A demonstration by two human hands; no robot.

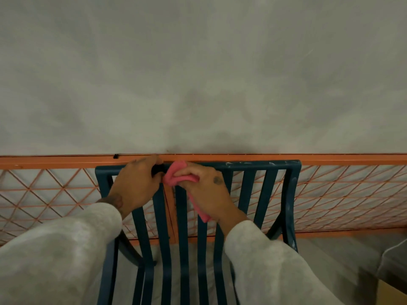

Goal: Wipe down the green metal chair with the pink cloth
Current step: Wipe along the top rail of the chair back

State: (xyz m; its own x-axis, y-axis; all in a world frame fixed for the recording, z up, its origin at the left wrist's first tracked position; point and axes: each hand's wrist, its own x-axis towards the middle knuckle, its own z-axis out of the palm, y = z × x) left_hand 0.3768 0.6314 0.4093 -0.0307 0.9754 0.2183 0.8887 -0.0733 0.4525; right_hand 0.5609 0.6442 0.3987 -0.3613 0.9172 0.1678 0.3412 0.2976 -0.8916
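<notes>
Grey mottled concrete fills the far background, with an orange mesh panel (pixel 352 160) running left to right just behind the green metal chair (pixel 248 166). I read the step in hand as wiping the top rail of the backrest. The left hand (pixel 134 181) is curled over the rail left of centre, steadying the chair. The right hand (pixel 207 188) pinches the pink cloth (pixel 176 176), bunched against the rail at centre just beside the left hand; a tail of cloth hangs under the wrist. Both forearms, in grey sleeves (pixel 55 249), reach toward the far side. Recommended procedure: hold the left grip firm, press the cloth flat, draw it rightward along the rail where pale marks show, then descend each slat.
</notes>
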